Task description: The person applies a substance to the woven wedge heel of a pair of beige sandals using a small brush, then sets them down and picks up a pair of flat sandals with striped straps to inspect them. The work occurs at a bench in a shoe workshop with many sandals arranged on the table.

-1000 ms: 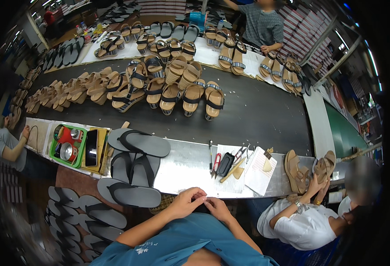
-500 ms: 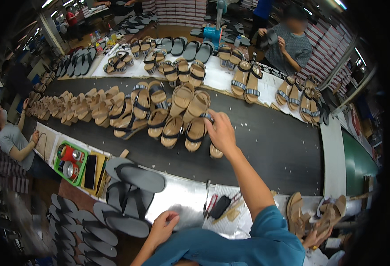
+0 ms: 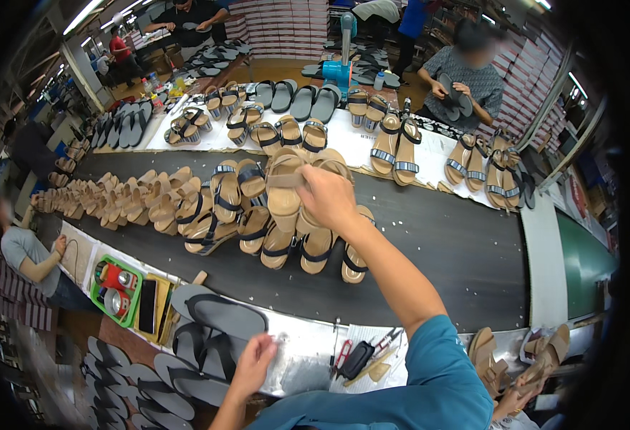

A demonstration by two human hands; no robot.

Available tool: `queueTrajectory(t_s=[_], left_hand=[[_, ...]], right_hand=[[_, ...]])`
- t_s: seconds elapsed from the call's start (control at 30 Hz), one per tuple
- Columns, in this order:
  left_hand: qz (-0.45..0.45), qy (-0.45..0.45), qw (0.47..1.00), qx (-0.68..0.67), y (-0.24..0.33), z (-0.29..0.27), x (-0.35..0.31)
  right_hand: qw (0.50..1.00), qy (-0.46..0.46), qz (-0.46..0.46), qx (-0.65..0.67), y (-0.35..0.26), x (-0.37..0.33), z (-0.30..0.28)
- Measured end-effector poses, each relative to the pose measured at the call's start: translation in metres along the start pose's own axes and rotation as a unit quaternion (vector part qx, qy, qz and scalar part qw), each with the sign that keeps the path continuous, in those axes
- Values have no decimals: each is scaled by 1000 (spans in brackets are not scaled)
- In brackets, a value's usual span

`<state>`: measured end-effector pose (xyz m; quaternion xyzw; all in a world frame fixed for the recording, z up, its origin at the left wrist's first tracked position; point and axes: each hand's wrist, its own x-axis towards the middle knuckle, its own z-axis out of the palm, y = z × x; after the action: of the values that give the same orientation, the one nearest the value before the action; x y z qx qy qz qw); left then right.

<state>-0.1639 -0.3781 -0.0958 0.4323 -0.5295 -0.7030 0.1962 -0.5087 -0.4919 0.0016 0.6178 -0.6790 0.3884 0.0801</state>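
My right hand [image 3: 327, 195] reaches out over the black conveyor belt [image 3: 444, 251] and grips a pair of tan strapped sandals [image 3: 286, 188], lifted a little above the rows of similar sandals [image 3: 207, 215] lying on the belt. My left hand [image 3: 256, 357] rests with loose fingers at the near edge of the metal work surface [image 3: 308, 358], beside dark grey flip-flop soles [image 3: 222, 315]. It holds nothing.
A green tray with tins [image 3: 116, 290] sits at the left. Scissors and small tools [image 3: 361, 355] lie on the near surface. More sandals [image 3: 394, 147] line the far white table, where a person [image 3: 465, 79] handles a sole. Another person [image 3: 28, 254] sits at left.
My right arm has stretched from my lap out over the belt and closed on the tan sandals, raising them. My left hand moved onto the near work surface.
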Motion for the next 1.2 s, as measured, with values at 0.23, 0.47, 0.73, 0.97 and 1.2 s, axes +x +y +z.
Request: queueTrajectory(t_s=[0.23, 0.47, 0.73, 0.97, 1.2], left_hand=[[107, -154, 954, -234, 21, 10, 7], [-27, -149, 969, -194, -78, -9, -55], [-30, -155, 987, -17, -133, -44, -82], [3, -13, 999, 30, -94, -48, -86], [-58, -36, 998, -3, -90, -34, -56]], right_hand=[[985, 20, -147, -88, -130, -151, -67], [987, -60, -136, -63, -185, -297, -25], [981, -183, 36, 62, -226, -367, -46], [827, -71, 524, 191, -209, -414, -43], [681, -37, 592, 431, -190, -424, -18]])
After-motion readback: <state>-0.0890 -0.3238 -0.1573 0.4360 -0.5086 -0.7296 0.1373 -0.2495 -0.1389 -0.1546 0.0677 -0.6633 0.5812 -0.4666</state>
